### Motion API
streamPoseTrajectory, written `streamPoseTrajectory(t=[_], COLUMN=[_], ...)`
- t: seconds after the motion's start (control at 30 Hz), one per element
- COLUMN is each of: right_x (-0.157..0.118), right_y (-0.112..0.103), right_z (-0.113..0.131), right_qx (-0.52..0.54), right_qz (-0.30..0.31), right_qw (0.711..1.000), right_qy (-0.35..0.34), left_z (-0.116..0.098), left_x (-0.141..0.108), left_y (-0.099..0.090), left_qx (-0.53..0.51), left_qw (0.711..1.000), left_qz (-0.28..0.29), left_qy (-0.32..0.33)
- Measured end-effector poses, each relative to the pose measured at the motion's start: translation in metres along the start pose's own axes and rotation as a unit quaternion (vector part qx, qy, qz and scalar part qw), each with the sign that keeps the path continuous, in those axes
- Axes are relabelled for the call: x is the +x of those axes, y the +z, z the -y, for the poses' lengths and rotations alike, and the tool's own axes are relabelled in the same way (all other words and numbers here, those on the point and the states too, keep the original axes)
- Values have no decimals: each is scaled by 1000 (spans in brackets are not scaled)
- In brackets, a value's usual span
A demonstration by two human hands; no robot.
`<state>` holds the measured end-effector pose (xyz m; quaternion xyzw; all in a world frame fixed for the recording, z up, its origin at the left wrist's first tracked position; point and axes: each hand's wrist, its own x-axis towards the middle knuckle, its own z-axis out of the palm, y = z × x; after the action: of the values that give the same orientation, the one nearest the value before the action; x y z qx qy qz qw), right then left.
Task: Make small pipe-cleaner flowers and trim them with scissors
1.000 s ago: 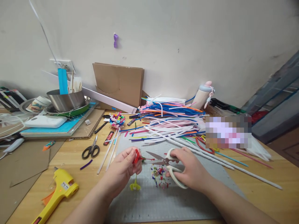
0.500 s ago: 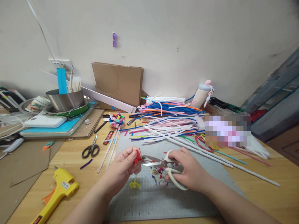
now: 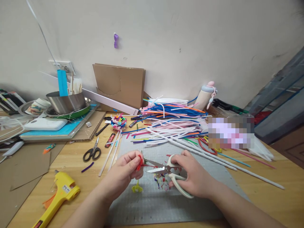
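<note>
Between its thumb and fingers my left hand (image 3: 129, 166) pinches a red pipe-cleaner flower (image 3: 139, 162), whose thin red stem points right. My right hand (image 3: 190, 174) grips white-handled scissors (image 3: 175, 177), their blades parted and pointing left at the red stem. Whether the blades touch the stem I cannot tell. Below my left hand a yellow pipe-cleaner flower (image 3: 137, 187) rests on the grey cutting mat (image 3: 171, 209). Colourful small clippings (image 3: 161, 181) lie on the mat under the scissors, partly hidden by them.
Bundles of pipe cleaners (image 3: 175, 110) spread across the back, some long white ones reaching right. Black scissors (image 3: 92, 153) and a yellow glue gun (image 3: 61, 190) lie on the left. A pompom-like colourful ball (image 3: 118, 122), a metal bowl (image 3: 66, 103) and a bottle (image 3: 203, 96) stand farther back.
The scissors' blades have opened wider, the lower handle swinging down. The red flower has turned slightly in my left hand, which stays in nearly the same place.
</note>
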<state>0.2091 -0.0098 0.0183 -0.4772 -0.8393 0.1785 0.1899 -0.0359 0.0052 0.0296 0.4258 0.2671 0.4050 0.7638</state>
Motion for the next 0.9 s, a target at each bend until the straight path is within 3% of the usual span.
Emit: streamPoseTrajectory(t=[0.9], right_x=[-3], right_y=[1], right_z=[2], right_qx=[65], right_qz=[22], right_qw=[997], right_qy=[24], left_z=[-1], left_x=[-1], left_y=[0], left_qx=[-8], left_qw=[1000], left_qz=[8], left_qy=[8])
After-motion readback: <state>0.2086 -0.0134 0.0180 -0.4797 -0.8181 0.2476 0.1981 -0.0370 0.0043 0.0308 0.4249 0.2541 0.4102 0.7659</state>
